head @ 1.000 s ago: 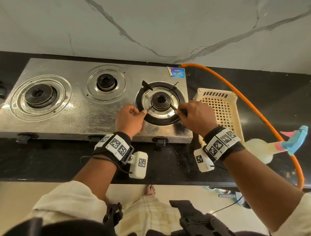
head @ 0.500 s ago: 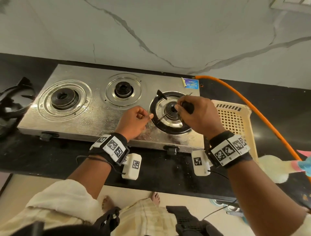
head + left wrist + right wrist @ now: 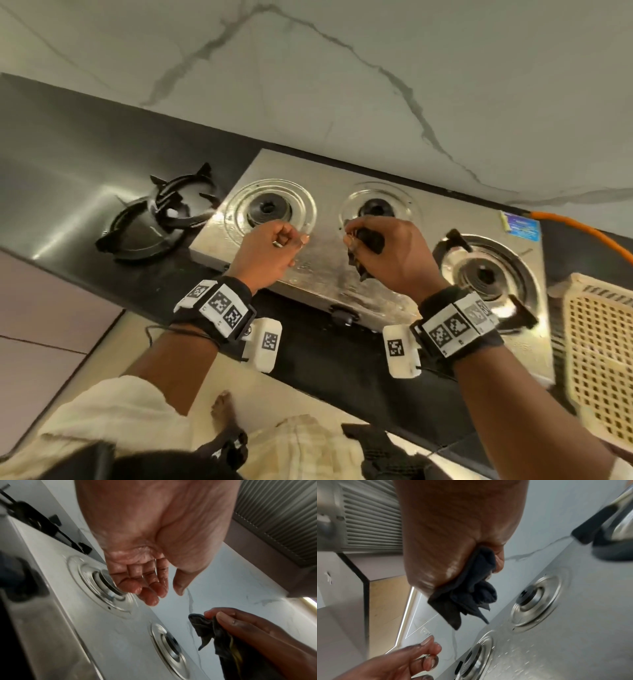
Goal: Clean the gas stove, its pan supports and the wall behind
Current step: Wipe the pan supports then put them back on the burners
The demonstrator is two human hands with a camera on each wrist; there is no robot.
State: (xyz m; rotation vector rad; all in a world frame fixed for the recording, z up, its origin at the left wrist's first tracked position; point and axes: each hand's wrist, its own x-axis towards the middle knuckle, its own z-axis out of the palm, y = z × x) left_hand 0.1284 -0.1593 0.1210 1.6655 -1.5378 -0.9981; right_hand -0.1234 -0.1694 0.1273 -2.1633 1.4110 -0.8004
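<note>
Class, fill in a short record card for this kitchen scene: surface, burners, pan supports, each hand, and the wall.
Surface: steel gas stove on a black counter
Burners: three; only the right burner has a support on it
Pan supports: two stacked pan supports on the counter, left of the stove
Left hand: loosely curled, holds nothing
Right hand: grips a dark cloth
Wall: white marbled wall behind

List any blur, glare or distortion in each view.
Head view: wide-angle bend tilts the stove, glare on the counter, right edge smeared. Left wrist view: near-left edge blurred, left hand sharp. Right wrist view: pan support motion-blurred, dark cloth fairly sharp.
</note>
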